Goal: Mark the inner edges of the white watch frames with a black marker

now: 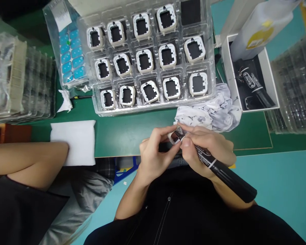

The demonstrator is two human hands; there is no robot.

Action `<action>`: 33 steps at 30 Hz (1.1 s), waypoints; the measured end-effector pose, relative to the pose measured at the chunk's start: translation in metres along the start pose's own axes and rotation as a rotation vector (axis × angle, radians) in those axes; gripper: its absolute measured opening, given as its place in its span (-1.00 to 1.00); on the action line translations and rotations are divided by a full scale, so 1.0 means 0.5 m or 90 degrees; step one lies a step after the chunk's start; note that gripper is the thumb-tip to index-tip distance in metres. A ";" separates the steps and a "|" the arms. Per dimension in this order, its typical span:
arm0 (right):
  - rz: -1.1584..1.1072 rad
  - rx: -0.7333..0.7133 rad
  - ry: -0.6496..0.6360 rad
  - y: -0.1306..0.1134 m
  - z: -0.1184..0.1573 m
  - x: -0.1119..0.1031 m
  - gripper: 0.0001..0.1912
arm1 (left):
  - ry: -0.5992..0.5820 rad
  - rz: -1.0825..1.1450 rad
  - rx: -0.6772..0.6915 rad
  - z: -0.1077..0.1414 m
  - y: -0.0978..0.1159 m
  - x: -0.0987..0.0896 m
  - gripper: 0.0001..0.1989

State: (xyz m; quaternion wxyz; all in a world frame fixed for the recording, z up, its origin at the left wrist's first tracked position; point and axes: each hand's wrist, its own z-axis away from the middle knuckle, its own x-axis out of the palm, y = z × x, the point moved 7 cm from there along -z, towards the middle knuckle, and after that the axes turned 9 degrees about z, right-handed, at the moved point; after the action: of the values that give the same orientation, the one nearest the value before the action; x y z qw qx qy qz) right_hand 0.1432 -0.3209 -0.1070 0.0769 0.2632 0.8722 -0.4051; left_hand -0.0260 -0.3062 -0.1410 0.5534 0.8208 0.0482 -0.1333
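Observation:
Between the thumb and fingers of my left hand (155,151) is a small white square frame (173,136), held at the table's front edge. My right hand (206,146) grips a black marker pen (214,165), its tip at the inside of the frame. The marker's thick end points down and right. Whether the tip touches the frame I cannot tell. Just beyond the hands lies a clear plastic tray (99,110) with rows of similar white frames (144,61); its top right compartment (190,12) shows only a dark bottom.
A crumpled cloth (211,112) lies behind my right hand. On the right, a white box (272,81) holds a bottle (264,32) and another marker (257,86). Stacked trays (38,81) stand left, near a bag of blue pieces (72,56). Another person's arm (33,160) rests by a white cloth pad (79,136).

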 end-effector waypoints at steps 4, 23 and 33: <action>0.000 0.030 -0.045 0.003 0.004 0.003 -0.73 | -0.001 -0.003 0.020 -0.001 0.004 -0.001 -0.54; -0.030 0.136 0.058 0.021 0.007 -0.008 -0.83 | -0.048 0.209 -0.179 -0.021 -0.042 0.000 -0.40; -0.062 0.130 0.048 0.029 0.016 -0.008 -0.85 | -0.038 0.170 -0.166 -0.031 -0.031 -0.002 -0.44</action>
State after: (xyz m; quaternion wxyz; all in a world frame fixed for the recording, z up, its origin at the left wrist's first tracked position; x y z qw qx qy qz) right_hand 0.1537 -0.3207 -0.1206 -0.0032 0.2418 0.8406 -0.4848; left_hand -0.0278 -0.2861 -0.1493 0.6689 0.7370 -0.0603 -0.0755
